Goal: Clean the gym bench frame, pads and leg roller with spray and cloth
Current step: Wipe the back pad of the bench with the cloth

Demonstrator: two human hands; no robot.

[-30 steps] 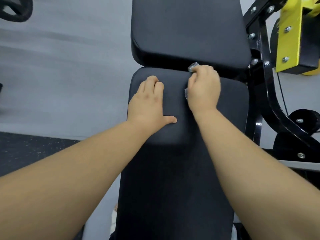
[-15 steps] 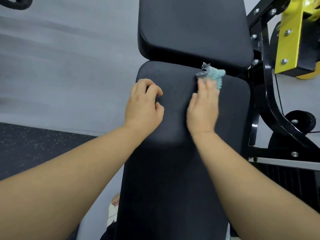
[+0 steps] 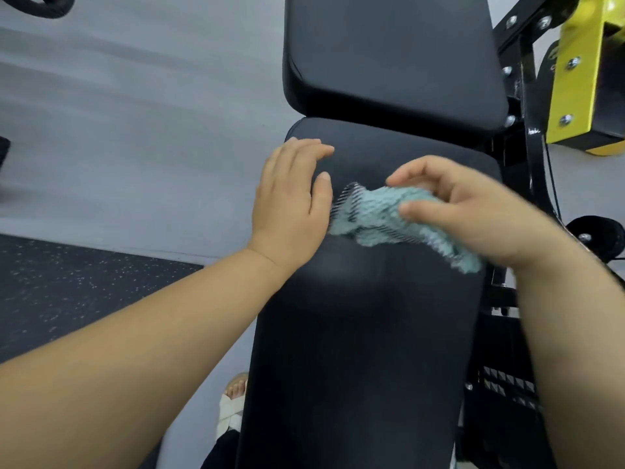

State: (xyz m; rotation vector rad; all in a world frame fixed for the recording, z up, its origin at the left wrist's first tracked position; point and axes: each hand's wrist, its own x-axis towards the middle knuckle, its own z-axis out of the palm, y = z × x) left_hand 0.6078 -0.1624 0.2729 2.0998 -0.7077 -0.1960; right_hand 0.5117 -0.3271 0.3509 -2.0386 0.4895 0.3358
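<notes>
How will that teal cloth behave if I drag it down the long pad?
Probably floppy: the cloth sags and bunches out of the right hand, holding no shape. Likely light, since a loose pinch carries it. Its nubby pile may drag rather than slide on the matte long pad.

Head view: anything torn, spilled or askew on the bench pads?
Nothing stands out. The upper pad and long pad look intact, no tears or puddles. The right hand grips the teal cloth over the long pad; the left hand rests flat on it.
</notes>
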